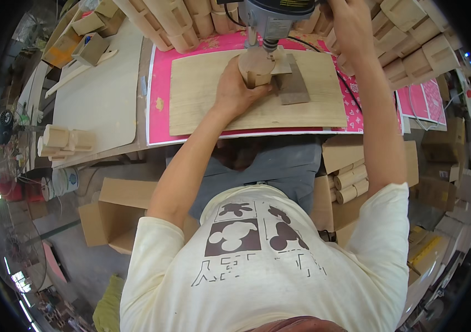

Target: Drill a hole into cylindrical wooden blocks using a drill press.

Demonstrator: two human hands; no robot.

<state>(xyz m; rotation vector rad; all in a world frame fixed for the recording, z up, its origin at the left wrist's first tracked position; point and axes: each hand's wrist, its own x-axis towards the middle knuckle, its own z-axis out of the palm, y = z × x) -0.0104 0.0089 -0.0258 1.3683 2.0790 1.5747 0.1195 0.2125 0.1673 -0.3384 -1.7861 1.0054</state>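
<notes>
My left hand (pixel 231 91) is closed around a round-topped light wooden piece (pixel 256 63), holding it upright beneath a grey drill press (pixel 279 25). The drill's chuck (pixel 270 45) sits just above the piece's right edge; I cannot tell whether the bit touches the wood. Against the right side of the piece stand a pale wooden block (pixel 282 63) and a flat grey-brown plate (pixel 296 91). All this rests on a wide wooden board (pixel 202 105). At the upper edge my right hand (pixel 349 19) is closed on the drill press lever, partly cut off by the frame.
A pink patterned sheet (pixel 159 119) covers the bench under the board. Stacked wooden cylinders (pixel 183 33) crowd behind, with more wooden pieces (pixel 421 58) at right. A black cable (pixel 351 91) crosses the sheet. Cardboard boxes (pixel 127 193) stand below; one (pixel 407 160) holds cylinders.
</notes>
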